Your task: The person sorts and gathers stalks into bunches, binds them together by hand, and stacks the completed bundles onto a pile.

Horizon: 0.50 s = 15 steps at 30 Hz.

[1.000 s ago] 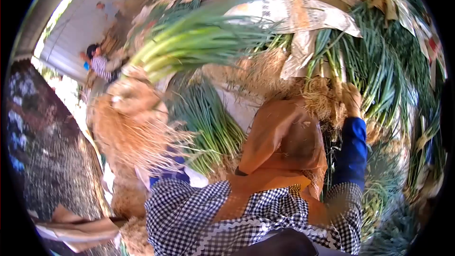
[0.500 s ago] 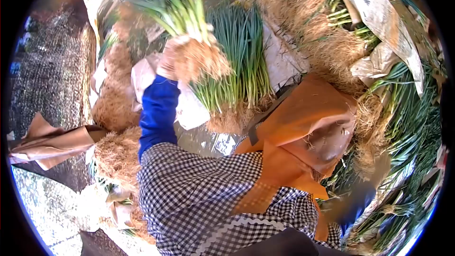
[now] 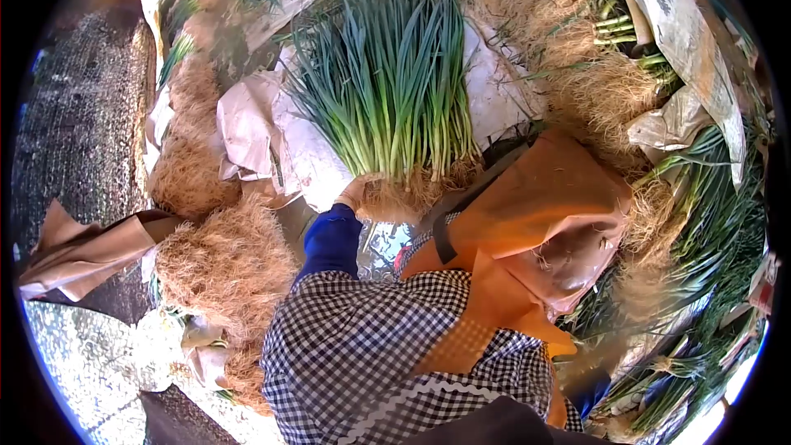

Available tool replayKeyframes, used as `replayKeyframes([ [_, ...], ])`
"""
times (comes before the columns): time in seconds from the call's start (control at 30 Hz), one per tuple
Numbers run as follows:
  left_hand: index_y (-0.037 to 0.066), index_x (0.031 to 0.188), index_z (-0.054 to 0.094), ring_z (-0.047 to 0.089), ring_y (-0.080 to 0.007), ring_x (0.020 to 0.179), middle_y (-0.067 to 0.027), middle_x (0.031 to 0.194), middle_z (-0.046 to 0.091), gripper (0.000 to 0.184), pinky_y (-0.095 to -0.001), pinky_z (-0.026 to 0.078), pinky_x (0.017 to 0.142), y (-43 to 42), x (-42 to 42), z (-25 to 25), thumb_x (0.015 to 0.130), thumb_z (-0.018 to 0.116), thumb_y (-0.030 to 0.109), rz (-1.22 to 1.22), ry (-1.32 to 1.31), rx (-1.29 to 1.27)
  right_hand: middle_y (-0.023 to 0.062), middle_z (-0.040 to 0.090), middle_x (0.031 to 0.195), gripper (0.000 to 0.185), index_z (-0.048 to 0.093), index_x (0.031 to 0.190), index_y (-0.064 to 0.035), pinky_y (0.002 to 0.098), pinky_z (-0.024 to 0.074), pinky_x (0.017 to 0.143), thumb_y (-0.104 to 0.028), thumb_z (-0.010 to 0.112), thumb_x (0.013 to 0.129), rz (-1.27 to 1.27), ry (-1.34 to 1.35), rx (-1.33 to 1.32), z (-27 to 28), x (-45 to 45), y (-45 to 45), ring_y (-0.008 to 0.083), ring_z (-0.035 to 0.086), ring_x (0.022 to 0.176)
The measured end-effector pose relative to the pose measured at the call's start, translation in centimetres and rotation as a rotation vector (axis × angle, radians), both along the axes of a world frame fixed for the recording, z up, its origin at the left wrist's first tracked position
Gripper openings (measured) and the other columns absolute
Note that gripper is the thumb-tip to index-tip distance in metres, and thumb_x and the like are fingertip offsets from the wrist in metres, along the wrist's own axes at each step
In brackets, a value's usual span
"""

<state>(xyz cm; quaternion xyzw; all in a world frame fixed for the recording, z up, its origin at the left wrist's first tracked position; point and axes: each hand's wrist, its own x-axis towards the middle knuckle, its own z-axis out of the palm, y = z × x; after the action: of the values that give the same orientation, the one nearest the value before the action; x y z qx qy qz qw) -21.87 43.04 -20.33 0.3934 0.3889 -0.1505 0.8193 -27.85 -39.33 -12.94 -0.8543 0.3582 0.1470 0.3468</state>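
Note:
A wide bunch of green onions (image 3: 395, 107) lies with its dark leaves pointing away from me and its pale stems towards me. My left hand (image 3: 354, 193), in a blue sleeve, touches the left side of the tan roots (image 3: 400, 198) at the near end. Its fingers are partly hidden by these roots. Low on the right, my right hand (image 3: 610, 354) is smeared by motion near more green onions (image 3: 709, 231), with a bit of blue sleeve below it. Whether it holds anything does not show.
Piles of root ends (image 3: 227, 268) line my left side. More rooted bunches (image 3: 568, 66) lie at the upper right under a printed sack (image 3: 688, 41). Pale sacking (image 3: 313, 156) is spread beneath the middle bunch. An orange apron (image 3: 527, 206) covers my lap.
My left hand has come down and towards me. The green onions it held in the air now lie on the middle bunch, which is wider on its left. My right arm has shifted lower.

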Motion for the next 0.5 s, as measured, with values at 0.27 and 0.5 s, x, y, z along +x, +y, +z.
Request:
replayKeyframes([
  [0.27,0.003,0.128,0.034,0.06,-0.0234,0.08,-0.0099,0.097,0.061,0.059,-0.0291,0.047,0.07,0.5,0.1,3.3,0.081,0.062,0.025,-0.076,0.278,0.731,0.0095,0.052,0.073,0.03,0.054,0.086,-0.0034,0.0312,0.0394,0.062,-0.033,0.049,0.086,0.149,0.112,-0.218,-0.9,-3.7,-0.4,0.0196,0.048,0.066],
  [0.5,0.01,0.14,0.011,0.008,-0.038,0.132,-0.0236,0.143,0.005,0.083,-0.0396,0.015,0.107,-4.6,2.7,0.6,0.078,0.06,0.035,-0.648,0.263,1.482,0.0195,0.054,0.112,0.037,0.051,0.111,-0.0005,0.0339,0.0379,0.088,-0.029,0.049,0.087,-0.121,-0.105,0.027,-1.7,0.2,2.9,0.0262,0.051,0.104],
])
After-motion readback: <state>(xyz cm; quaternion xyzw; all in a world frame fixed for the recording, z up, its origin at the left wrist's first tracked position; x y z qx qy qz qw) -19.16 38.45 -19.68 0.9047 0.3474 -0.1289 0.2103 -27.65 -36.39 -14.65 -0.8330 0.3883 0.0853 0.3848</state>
